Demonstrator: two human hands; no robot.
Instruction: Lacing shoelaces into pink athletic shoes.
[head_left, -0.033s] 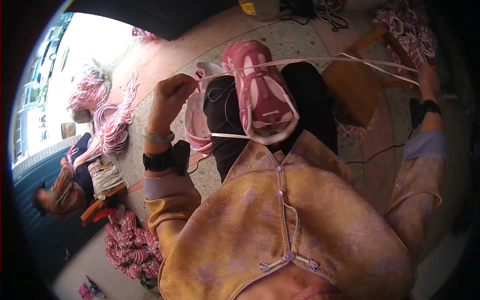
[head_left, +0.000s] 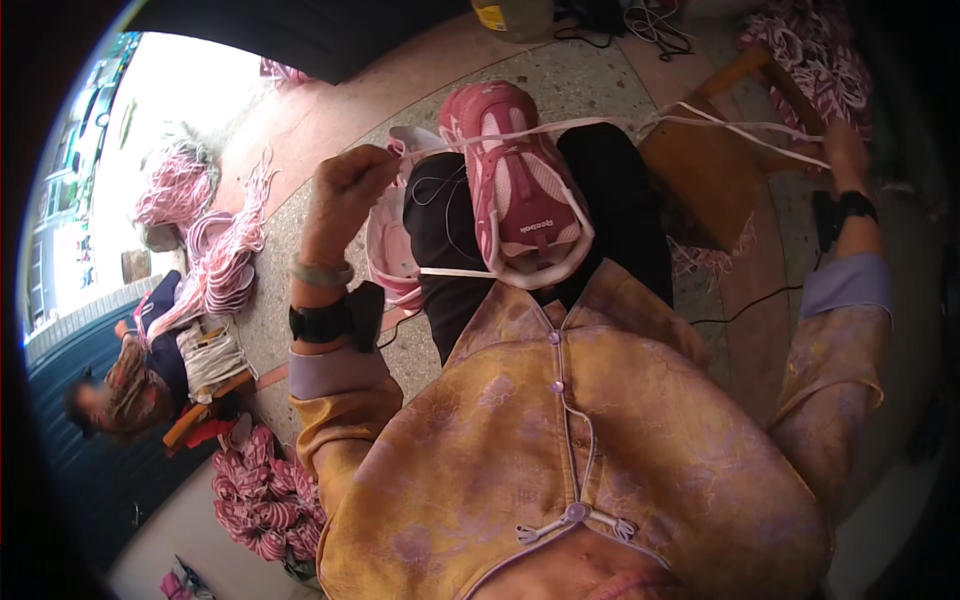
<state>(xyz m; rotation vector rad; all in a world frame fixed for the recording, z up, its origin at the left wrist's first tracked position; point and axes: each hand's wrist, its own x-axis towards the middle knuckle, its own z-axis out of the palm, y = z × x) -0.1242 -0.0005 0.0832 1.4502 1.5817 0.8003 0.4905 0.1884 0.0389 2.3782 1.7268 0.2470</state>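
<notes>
A pink shoe (head_left: 519,185) with a dark pink tongue and pale collar rests on my lap between my dark-trousered knees. Across its upper runs a long pale pink shoelace (head_left: 560,125), drawn sideways between my two hands. My left hand (head_left: 352,178), closed, grips one end beside my left knee. Far out to the right, my right hand (head_left: 846,158) is closed on the other end, where two strands come together. Behind my left knee is a second, lighter pink shoe (head_left: 390,245), partly hidden. A white strip (head_left: 455,272) stretches from the first shoe's heel over my left thigh.
A wooden stool (head_left: 705,185) stands to the right, with a heap of pink striped shoe pieces (head_left: 810,70) beyond it. Bundles of pink pieces (head_left: 175,185) lie at the left, and more (head_left: 262,490) at the lower left. Another person (head_left: 140,385) sits at the far left.
The lace has slackened slightly and shows a twist toward its right part. My right hand has come in a little to the left. My left hand holds nearly the same place.
</notes>
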